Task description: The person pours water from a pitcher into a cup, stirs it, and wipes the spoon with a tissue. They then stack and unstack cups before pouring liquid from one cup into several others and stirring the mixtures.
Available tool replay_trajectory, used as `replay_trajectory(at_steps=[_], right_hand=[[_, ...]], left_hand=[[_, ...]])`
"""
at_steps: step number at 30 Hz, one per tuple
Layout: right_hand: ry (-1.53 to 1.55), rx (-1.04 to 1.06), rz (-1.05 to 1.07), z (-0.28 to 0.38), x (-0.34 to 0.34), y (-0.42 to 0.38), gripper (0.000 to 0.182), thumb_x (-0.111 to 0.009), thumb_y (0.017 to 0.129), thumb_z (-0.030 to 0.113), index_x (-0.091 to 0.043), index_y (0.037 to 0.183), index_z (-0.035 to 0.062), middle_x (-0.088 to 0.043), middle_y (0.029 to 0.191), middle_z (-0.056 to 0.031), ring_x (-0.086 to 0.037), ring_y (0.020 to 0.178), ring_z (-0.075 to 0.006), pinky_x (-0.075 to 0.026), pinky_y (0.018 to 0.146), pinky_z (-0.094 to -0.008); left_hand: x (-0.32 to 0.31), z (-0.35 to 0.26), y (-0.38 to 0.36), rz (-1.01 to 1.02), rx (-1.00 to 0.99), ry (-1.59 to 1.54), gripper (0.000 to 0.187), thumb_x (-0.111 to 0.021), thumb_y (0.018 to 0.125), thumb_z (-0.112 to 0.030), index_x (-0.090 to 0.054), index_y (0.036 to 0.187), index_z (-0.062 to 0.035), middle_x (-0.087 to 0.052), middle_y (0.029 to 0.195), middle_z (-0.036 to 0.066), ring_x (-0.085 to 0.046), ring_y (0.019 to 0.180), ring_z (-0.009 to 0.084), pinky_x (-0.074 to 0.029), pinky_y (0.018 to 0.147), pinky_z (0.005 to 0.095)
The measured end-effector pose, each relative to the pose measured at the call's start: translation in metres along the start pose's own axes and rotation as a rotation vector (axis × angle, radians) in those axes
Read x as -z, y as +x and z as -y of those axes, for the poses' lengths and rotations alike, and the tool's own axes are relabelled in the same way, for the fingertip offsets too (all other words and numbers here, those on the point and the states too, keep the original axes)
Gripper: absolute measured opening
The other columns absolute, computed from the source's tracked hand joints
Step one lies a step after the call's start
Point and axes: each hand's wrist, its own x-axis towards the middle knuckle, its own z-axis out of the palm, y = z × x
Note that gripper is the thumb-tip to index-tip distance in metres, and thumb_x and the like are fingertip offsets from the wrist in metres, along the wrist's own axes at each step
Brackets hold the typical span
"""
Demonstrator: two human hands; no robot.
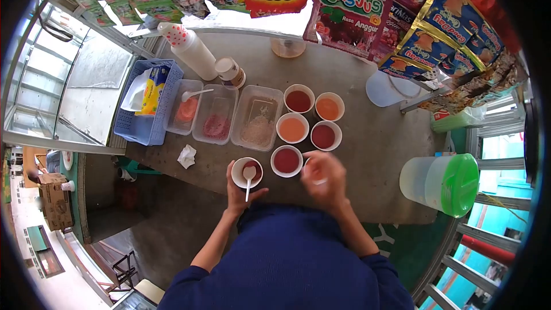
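Note:
My left hand (239, 190) is wrapped round a white paper cup (236, 179). Inside that cup a white plastic spoon (249, 175) leans over some dark red content. My right hand (325, 181), slightly blurred, has its fingers curled together; a small white piece shows at them, and I cannot tell what they hold. Partly hidden behind its fingertips is another white rim. Between my hands stands a cup of dark red drink (286, 161). Beyond it are cups of red (326, 136) and orange drink (292, 130), with another red cup (299, 101) and orange cup (328, 108) farther back.
Plastic tubs of orange powder (186, 110), pink powder (216, 127) and pale brown powder (257, 131) stand at left, beside a blue basket (159, 132). Crumpled tissue (186, 156) lies nearby. A green-lidded container (422, 175) stands right; sachets (351, 6) hang overhead.

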Motion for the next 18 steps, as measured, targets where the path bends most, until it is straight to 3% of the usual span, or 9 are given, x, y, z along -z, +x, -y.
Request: replay_trajectory(at_steps=[1, 3, 4, 7, 10, 13, 14, 16, 18], right_hand=[[0.047, 0.011, 0.2, 0.013, -0.008, -0.001, 0.034, -0.068, 0.075, 0.011, -0.058, 0.107, 0.0069, -0.063, 0.083, -0.0095, -0.062, 0.073, -0.0259, -0.049, 0.065, -0.037], [0.017, -0.019, 0.545, 0.032, -0.026, -0.007, 0.054, -0.07, 0.078, 0.019, -0.05, 0.128, 0.0168, -0.056, 0.071, -0.0036, -0.056, 0.058, -0.0181, -0.048, 0.056, -0.0322], [0.004, 0.073, 0.566, 0.027, -0.041, -0.015, 0.062, -0.071, 0.078, 0.022, -0.042, 0.133, 0.0197, -0.057, 0.07, -0.0054, -0.056, 0.057, -0.021, -0.049, 0.057, -0.0346], [0.003, 0.181, 0.479, 0.024, -0.062, -0.031, 0.045, -0.07, 0.08, 0.021, -0.054, 0.122, 0.0152, -0.06, 0.073, -0.0063, -0.058, 0.057, -0.0204, -0.048, 0.055, -0.0328], [0.159, 0.03, 0.315, 0.025, -0.056, -0.039, 0.013, -0.067, 0.084, 0.018, -0.067, 0.089, 0.0057, -0.065, 0.083, -0.0097, -0.06, 0.057, -0.02, -0.048, 0.053, -0.0291], [0.176, -0.055, 0.264, 0.023, -0.035, -0.045, 0.013, -0.064, 0.085, 0.015, -0.066, 0.092, 0.0038, -0.064, 0.082, -0.0101, -0.061, 0.059, -0.0206, -0.048, 0.055, -0.0289], [0.12, 0.005, 0.182, 0.023, -0.03, -0.048, 0.011, -0.063, 0.086, 0.014, -0.065, 0.09, 0.0036, -0.063, 0.081, -0.0094, -0.061, 0.061, -0.0213, -0.048, 0.055, -0.0296], [0.056, 0.059, 0.09, 0.021, -0.019, -0.056, 0.01, -0.061, 0.087, 0.013, -0.064, 0.089, 0.0033, -0.062, 0.08, -0.0087, -0.06, 0.062, -0.022, -0.047, 0.056, -0.0303], [-0.192, 0.244, 0.251, 0.019, -0.008, -0.065, 0.009, -0.06, 0.087, 0.013, -0.062, 0.085, 0.005, -0.06, 0.077, -0.0072, -0.059, 0.063, -0.0244, -0.046, 0.057, -0.0335]], left_hand=[[-0.006, -0.002, 0.001, -0.026, 0.025, 0.014, 0.095, -0.088, 0.06, -0.028, -0.032, 0.133, -0.0026, -0.05, 0.121, 0.018, -0.052, 0.113, 0.0302, -0.043, 0.095, 0.0399], [-0.015, 0.0, 0.0, -0.056, 0.047, -0.053, 0.09, -0.086, 0.062, -0.025, -0.034, 0.131, -0.0027, -0.05, 0.121, 0.019, -0.053, 0.112, 0.0304, -0.043, 0.095, 0.0395], [-0.018, 0.003, 0.0, -0.083, 0.078, -0.117, 0.084, -0.085, 0.064, -0.022, -0.036, 0.13, -0.0028, -0.051, 0.121, 0.019, -0.054, 0.111, 0.0306, -0.044, 0.094, 0.0391], [-0.012, 0.0, 0.006, -0.075, -0.11, -0.008, 0.076, -0.082, 0.065, -0.017, -0.04, 0.127, -0.0043, -0.051, 0.12, 0.019, -0.053, 0.112, 0.0342, -0.046, 0.091, 0.0411], [-0.007, -0.012, 0.008, -0.028, -0.269, 0.005, 0.078, -0.083, 0.061, -0.016, -0.041, 0.125, -0.0058, -0.051, 0.119, 0.019, -0.053, 0.11, 0.0361, -0.048, 0.088, 0.042], [-0.011, -0.019, 0.003, 0.06, -0.272, -0.033, 0.087, -0.088, 0.051, -0.016, -0.041, 0.124, -0.0089, -0.053, 0.117, 0.018, -0.054, 0.106, 0.0354, -0.048, 0.086, 0.0421], [-0.014, -0.018, 0.001, 0.065, -0.277, -0.04, 0.087, -0.088, 0.051, -0.016, -0.041, 0.124, -0.0089, -0.053, 0.117, 0.018, -0.054, 0.106, 0.0354, -0.048, 0.086, 0.0421], [-0.023, -0.013, -0.004, 0.156, -0.258, -0.112, 0.081, -0.089, 0.056, -0.024, -0.044, 0.121, -0.0059, -0.058, 0.103, 0.012, -0.062, 0.089, 0.0284, -0.052, 0.077, 0.038], [-0.03, -0.011, -0.006, 0.169, -0.35, -0.089, 0.083, -0.089, 0.055, -0.023, -0.042, 0.122, -0.0065, -0.06, 0.097, 0.011, -0.063, 0.084, 0.0265, -0.052, 0.075, 0.0367]])
